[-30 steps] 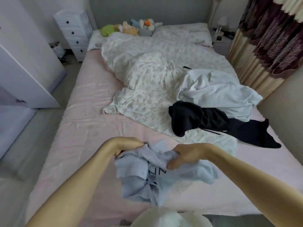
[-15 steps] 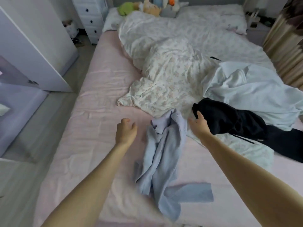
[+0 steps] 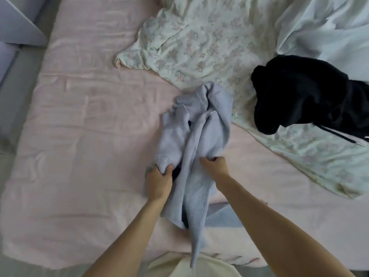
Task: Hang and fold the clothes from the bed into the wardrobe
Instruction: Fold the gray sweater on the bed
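A crumpled light blue knit sweater (image 3: 199,140) lies on the pink bed sheet (image 3: 83,136), one part trailing over the near edge. My left hand (image 3: 158,181) is shut on its ribbed edge at the left. My right hand (image 3: 216,167) pinches the knit fabric at the right. A black garment with a drawstring (image 3: 299,94) lies to the right on the floral duvet (image 3: 199,37). A pale blue garment (image 3: 329,33) rests at the upper right.
The white wardrobe's corner (image 3: 18,27) shows at the upper left beside a strip of grey floor (image 3: 16,108). The floral duvet covers the bed's far and right parts.
Both hands were open above the dropped sweater; now they have come back toward me and closed on it. The view has tilted down and closer to the bed.
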`<state>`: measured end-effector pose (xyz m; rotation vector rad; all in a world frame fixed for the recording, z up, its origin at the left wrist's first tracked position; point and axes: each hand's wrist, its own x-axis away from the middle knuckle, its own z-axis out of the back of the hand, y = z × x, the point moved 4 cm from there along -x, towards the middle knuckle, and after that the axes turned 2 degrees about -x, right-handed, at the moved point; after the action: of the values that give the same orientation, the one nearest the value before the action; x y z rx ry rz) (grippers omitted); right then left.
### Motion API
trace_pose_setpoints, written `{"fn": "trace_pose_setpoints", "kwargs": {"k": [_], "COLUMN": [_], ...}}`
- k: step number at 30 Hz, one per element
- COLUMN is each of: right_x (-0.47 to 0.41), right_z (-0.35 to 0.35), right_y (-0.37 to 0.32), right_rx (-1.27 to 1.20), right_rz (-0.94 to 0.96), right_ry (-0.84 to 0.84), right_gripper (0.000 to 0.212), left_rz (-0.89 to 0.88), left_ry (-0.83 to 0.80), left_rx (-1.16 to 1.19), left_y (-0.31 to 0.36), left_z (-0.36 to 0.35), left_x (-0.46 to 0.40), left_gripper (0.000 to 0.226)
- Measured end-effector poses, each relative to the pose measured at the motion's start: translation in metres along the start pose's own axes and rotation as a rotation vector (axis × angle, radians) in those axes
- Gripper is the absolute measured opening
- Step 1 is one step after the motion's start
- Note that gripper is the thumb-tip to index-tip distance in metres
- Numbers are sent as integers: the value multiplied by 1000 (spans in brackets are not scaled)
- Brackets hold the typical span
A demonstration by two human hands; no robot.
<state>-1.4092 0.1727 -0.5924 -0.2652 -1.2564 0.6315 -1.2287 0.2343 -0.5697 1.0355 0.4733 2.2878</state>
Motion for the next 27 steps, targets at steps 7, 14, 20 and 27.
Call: {"fn": "trace_pose_setpoints", "kwargs": {"k": [7,14,20,27], "right_x": [-1,10,12,63], "right_z": [69,168,144,6], "right_y": [-1,-72,-110,-24], "right_rx": [243,486,677,1448], "right_rz": [73,175,464,1258], "right_ry": [111,567,659,-197], "right_gripper": [27,34,58,61], "left_rz": [-93,-183,-320,-927], "left_ry": [77,353,356,-127], "left_rx": [-249,-472,-462,-633], "left_y": [10,87,105,31], "left_z": [63,120,96,-5], "left_x": [-34,-75,-77,19], "left_gripper": [37,40,49,46]}}
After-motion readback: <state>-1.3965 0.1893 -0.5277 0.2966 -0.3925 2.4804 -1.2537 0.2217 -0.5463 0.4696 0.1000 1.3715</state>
